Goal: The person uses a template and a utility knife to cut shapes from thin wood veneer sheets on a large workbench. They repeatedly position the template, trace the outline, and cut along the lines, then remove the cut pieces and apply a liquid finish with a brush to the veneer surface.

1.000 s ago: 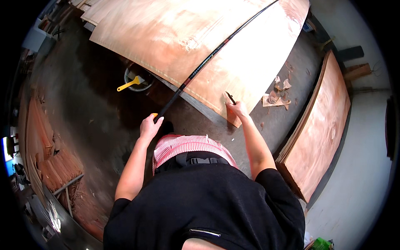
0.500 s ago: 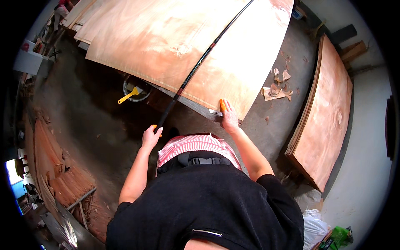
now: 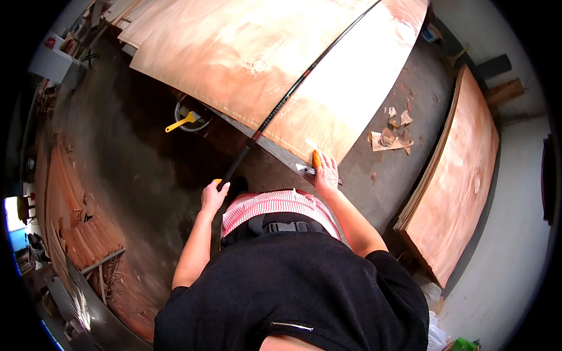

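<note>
Gripping black pole [image 3: 287, 97], left hand [image 3: 213, 196] fingers clamped. Right hand [image 3: 326, 175] at wood sheet [image 3: 345, 93] edge; finger closure unclear; pale piece [image 3: 304, 168] left of fingers.

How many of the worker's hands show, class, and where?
2: the left hand grips the near end of the black pole; the right hand is at the near edge of the wood sheet. Neither is hidden.
</note>
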Demonstrator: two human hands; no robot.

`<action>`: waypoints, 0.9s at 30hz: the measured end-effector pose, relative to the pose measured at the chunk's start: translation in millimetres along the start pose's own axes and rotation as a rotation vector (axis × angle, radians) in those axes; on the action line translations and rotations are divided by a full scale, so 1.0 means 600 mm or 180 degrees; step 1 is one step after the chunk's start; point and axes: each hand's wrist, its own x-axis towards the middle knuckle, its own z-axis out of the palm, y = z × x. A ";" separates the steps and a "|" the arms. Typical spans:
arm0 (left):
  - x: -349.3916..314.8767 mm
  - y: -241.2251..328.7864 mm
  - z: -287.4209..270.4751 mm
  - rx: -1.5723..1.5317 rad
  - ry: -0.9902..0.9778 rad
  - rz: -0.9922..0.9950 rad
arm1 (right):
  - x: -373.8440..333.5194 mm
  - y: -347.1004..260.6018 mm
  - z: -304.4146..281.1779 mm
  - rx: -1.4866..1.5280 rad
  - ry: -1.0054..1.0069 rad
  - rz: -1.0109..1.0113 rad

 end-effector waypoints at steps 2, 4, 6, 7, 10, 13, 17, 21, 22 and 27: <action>-0.016 0.001 0.003 -0.0022 0.0104 -0.0181 | 0.007 -0.006 -0.015 0.0041 0.0031 0.0000; -0.026 -0.024 0.008 0.0058 0.0331 -0.0242 | 0.023 -0.026 -0.040 0.0366 0.0073 0.0118; -0.036 -0.012 -0.007 0.0070 0.0389 -0.0273 | 0.027 -0.017 -0.043 0.0415 0.0027 0.0135; -0.039 -0.020 -0.015 0.0024 0.0335 -0.0347 | 0.031 -0.019 -0.055 0.0507 -0.0047 0.0187; -0.034 -0.050 -0.039 0.0043 0.0449 -0.0219 | 0.043 -0.004 -0.042 0.0636 -0.0080 0.0352; -0.016 -0.080 -0.072 -0.0062 0.0301 -0.0437 | 0.077 -0.018 -0.039 0.0931 0.0143 0.0730; 0.076 -0.106 -0.119 -0.0075 0.0727 -0.0075 | 0.146 -0.050 -0.011 0.1682 0.0523 0.0813; 0.221 -0.109 -0.189 -0.0244 0.0777 0.0194 | 0.285 -0.171 0.008 0.2060 0.0508 0.0409; 0.256 -0.117 -0.209 -0.0229 0.0754 0.0169 | 0.335 -0.220 0.006 0.1994 0.0334 0.0260; 0.386 -0.137 -0.329 -0.0162 0.0366 0.0215 | 0.615 -0.512 0.031 0.1400 -0.0183 -0.0770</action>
